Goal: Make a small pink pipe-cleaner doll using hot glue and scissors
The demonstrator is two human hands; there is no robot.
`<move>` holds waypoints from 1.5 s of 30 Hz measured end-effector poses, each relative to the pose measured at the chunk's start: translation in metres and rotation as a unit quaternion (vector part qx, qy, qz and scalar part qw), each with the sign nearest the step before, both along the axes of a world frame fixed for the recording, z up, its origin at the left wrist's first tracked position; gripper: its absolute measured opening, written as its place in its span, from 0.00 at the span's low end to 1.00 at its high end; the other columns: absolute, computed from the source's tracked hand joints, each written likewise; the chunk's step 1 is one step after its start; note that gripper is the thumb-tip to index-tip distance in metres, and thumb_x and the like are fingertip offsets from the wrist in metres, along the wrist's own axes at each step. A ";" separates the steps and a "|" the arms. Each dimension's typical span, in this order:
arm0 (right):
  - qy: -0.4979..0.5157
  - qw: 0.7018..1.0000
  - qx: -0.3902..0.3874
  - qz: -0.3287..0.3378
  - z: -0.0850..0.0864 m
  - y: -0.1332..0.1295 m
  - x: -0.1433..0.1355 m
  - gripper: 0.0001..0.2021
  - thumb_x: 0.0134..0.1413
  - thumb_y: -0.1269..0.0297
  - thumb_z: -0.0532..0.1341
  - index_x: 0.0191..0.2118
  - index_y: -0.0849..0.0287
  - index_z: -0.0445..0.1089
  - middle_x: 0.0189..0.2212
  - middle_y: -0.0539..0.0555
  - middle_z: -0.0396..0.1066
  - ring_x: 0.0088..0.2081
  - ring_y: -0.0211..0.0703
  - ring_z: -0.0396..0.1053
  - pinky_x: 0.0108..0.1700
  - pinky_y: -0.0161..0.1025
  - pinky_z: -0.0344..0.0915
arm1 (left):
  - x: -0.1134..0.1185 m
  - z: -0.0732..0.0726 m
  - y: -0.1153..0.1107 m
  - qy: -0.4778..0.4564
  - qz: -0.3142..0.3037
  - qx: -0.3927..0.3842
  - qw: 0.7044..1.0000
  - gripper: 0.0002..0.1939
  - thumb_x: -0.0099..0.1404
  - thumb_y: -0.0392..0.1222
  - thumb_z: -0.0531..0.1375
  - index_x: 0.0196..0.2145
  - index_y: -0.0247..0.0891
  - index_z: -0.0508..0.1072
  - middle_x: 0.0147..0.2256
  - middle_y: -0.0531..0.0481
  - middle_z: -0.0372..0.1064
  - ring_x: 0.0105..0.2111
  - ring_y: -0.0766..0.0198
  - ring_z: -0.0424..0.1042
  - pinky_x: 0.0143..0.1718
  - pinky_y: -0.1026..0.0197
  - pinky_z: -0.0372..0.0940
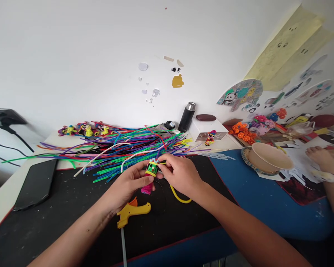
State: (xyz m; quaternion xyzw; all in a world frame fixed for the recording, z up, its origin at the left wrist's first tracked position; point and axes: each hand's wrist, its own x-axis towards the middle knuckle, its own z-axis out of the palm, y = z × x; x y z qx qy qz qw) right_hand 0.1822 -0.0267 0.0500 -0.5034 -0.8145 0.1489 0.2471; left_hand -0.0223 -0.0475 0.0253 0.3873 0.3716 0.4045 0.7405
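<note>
My left hand (pixel 135 181) is closed around a small pipe-cleaner figure (pixel 151 167), green and yellow with a light blue top and a bright pink lower part. Close against its right side, my right hand (pixel 182 174) pinches a yellow pipe cleaner (pixel 180 199), whose loose length curves out below that hand. The fingertips of both hands nearly meet at the figure, and the pinched end is partly hidden. Below my left wrist, a yellow glue gun (pixel 133 212) with an orange trigger and a pale stick lies on the black mat (pixel 172 226).
Behind my hands spreads a pile of colourful pipe cleaners (pixel 111 155). A phone (pixel 36 183) lies left; finished figures (pixel 85 129) sit at the back left. A black thermos (pixel 187 116), a white box (pixel 206 128) and a bowl (pixel 271 156) stand right. Another person's hand (pixel 321 157) is far right.
</note>
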 end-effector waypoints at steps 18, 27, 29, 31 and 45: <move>-0.007 1.000 0.006 -0.004 -0.004 0.001 0.000 0.07 0.67 0.66 0.64 0.47 0.54 0.78 0.23 0.47 0.75 0.26 0.43 0.71 0.31 0.37 0.54 | 0.000 0.000 0.001 -0.004 -0.007 -0.001 1.000 0.28 0.59 0.41 0.76 0.55 0.36 0.77 0.41 0.41 0.83 0.29 0.61 0.78 0.35 0.60 0.70; 0.022 1.000 -0.011 -0.007 -0.006 0.001 0.001 0.06 0.66 0.66 0.65 0.47 0.54 0.78 0.22 0.45 0.74 0.23 0.40 0.68 0.30 0.37 0.53 | 0.002 0.001 0.000 -0.009 -0.003 -0.008 1.000 0.28 0.57 0.40 0.76 0.55 0.36 0.78 0.40 0.41 0.83 0.29 0.61 0.77 0.33 0.60 0.69; 0.027 0.999 -0.014 -0.008 -0.006 0.001 0.001 0.06 0.66 0.67 0.65 0.46 0.53 0.78 0.22 0.45 0.73 0.23 0.40 0.67 0.30 0.37 0.53 | 0.002 0.001 0.000 -0.009 -0.003 -0.006 1.000 0.28 0.57 0.40 0.76 0.55 0.36 0.78 0.40 0.41 0.83 0.29 0.61 0.77 0.33 0.60 0.68; 0.030 0.999 -0.015 -0.008 -0.007 0.002 0.000 0.06 0.66 0.67 0.65 0.46 0.54 0.78 0.22 0.45 0.73 0.23 0.39 0.66 0.30 0.37 0.52 | 0.002 0.002 0.000 -0.008 -0.002 -0.006 1.000 0.28 0.57 0.40 0.76 0.55 0.36 0.78 0.40 0.41 0.82 0.29 0.61 0.77 0.33 0.60 0.68; 0.059 0.998 -0.039 -0.006 -0.007 0.004 0.000 0.06 0.64 0.69 0.64 0.45 0.54 0.77 0.21 0.43 0.69 0.22 0.38 0.63 0.29 0.36 0.51 | 0.001 -0.001 0.000 -0.011 -0.001 -0.010 1.000 0.28 0.57 0.40 0.77 0.54 0.36 0.77 0.40 0.41 0.83 0.29 0.61 0.78 0.34 0.60 0.69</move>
